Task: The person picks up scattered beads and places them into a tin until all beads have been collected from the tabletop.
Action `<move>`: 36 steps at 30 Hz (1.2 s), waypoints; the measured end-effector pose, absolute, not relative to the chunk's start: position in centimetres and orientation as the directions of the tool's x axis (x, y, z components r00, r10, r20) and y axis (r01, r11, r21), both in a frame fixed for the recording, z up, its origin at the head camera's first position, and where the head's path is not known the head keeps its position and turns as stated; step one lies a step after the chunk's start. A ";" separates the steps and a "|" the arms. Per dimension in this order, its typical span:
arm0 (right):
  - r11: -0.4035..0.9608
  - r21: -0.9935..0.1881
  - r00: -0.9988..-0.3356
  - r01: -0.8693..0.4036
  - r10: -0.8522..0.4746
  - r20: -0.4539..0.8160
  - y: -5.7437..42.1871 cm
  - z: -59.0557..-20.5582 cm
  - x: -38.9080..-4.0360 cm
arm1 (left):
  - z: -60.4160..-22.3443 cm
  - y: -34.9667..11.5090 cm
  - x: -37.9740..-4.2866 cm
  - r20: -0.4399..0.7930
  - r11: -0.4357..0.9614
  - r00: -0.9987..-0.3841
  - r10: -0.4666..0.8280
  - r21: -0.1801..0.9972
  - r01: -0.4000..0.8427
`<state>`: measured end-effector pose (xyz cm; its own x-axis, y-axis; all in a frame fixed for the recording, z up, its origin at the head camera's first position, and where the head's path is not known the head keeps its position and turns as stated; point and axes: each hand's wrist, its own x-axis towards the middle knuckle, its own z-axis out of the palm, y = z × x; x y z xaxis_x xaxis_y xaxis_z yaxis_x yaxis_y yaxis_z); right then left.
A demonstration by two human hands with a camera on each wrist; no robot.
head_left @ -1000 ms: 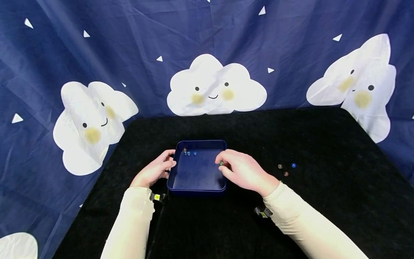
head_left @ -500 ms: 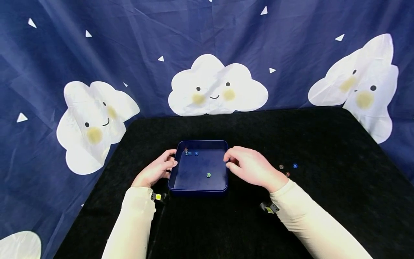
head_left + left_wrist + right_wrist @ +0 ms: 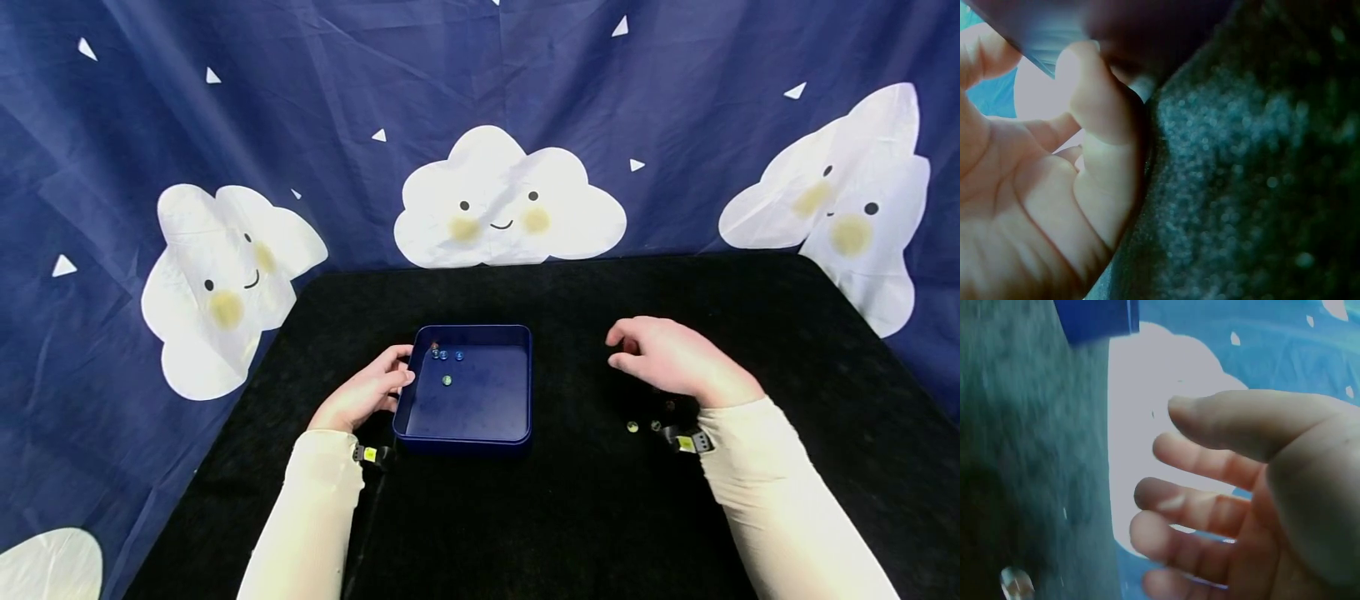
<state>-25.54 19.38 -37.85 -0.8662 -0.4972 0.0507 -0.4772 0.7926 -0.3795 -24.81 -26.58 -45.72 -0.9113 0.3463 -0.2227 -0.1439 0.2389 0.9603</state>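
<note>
My left hand holds the left side of a shallow, square dark-blue tray, thumb at its rim and fingers against the outer wall. Close up in the left wrist view, the curled fingers meet the tray's underside edge. Inside the tray, a green glass marble lies just in front of several blue and brown marbles near the back left corner. Right of the tray, my right hand hovers over the black cloth, fingers loosely bent and nothing between them. Below its wrist lies a yellow-green marble.
More marbles lie on the black cloth under my right wrist, partly shadowed; a brown-and-clear marble shows in the right wrist view. A blue curtain with white clouds hangs behind the table.
My right hand let go of the green marble inside the tray and moved right, over the loose marbles. The green marble rolled back and left. My left hand stayed at the tray.
</note>
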 end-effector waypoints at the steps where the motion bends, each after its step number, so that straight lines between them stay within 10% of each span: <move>1: 0.800 -0.385 -0.872 -0.461 -0.488 0.029 20.0 -37.9 -25.7 | -45.7 -26.6 -24.8 -0.222 0.242 -0.912 0.345 0.960 -0.142; 17: 0.797 -0.601 -0.857 -0.059 -0.349 -0.379 27.2 -39.5 -26.7 | -45.6 -26.7 -24.9 -0.223 0.254 -0.911 0.348 0.958 -0.137; 36: 0.775 -0.628 -0.774 -0.068 -0.439 -0.457 24.5 -41.0 -26.7 | -45.7 -26.6 -24.8 -0.225 0.245 -0.909 0.350 0.959 -0.143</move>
